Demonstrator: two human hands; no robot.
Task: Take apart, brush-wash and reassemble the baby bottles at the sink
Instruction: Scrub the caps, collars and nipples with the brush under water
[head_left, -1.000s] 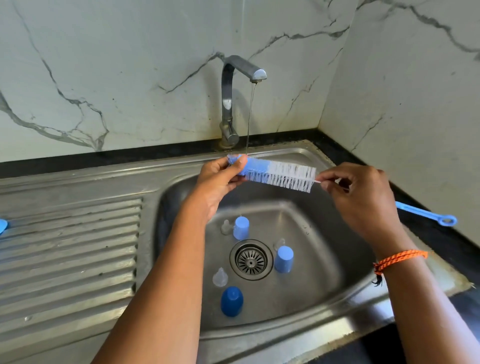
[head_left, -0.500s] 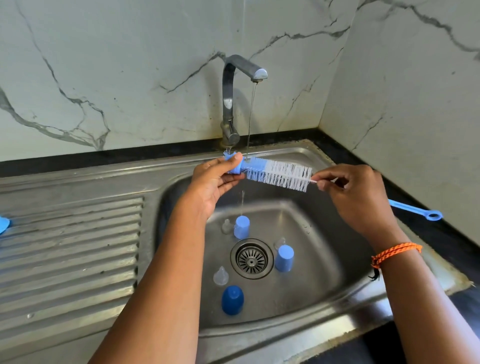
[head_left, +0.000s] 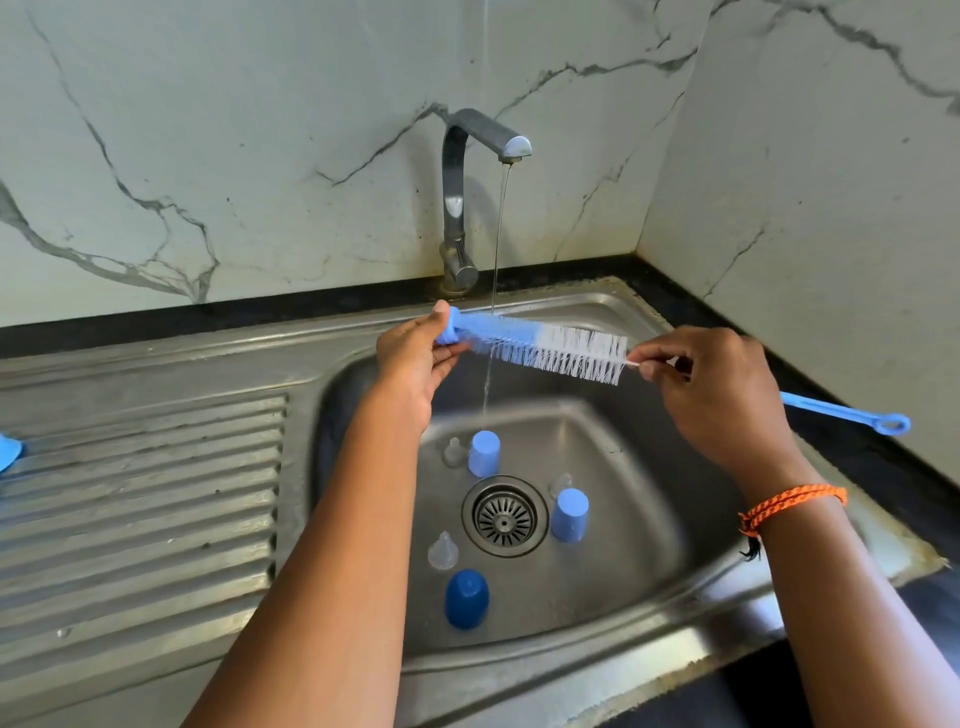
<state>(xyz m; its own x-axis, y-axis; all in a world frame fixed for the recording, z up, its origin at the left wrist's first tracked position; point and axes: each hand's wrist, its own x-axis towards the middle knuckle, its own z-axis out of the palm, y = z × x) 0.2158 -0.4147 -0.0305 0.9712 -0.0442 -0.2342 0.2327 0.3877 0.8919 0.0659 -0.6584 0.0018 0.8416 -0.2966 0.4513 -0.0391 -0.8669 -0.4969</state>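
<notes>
A long bottle brush (head_left: 556, 351) with blue and white bristles lies level over the sink, under the thin stream from the tap (head_left: 483, 135). My left hand (head_left: 415, 358) grips its blue tip. My right hand (head_left: 711, 395) pinches the stem just past the bristles, and the blue handle (head_left: 852, 413) sticks out to the right. In the sink basin (head_left: 623, 561) stand two light blue caps (head_left: 484, 453) (head_left: 569, 514) and a dark blue cap (head_left: 466, 597), with clear teats (head_left: 443, 551) (head_left: 453, 451) beside them.
The drain (head_left: 505, 515) is in the middle of the basin. A ribbed steel draining board (head_left: 140, 499) runs to the left, with a blue object (head_left: 8, 452) at its far edge. Marble walls close in behind and on the right; a black counter (head_left: 857, 452) borders the sink.
Both hands have shifted the brush a little to the left, so the stream now falls on the blue bristles near my left hand.
</notes>
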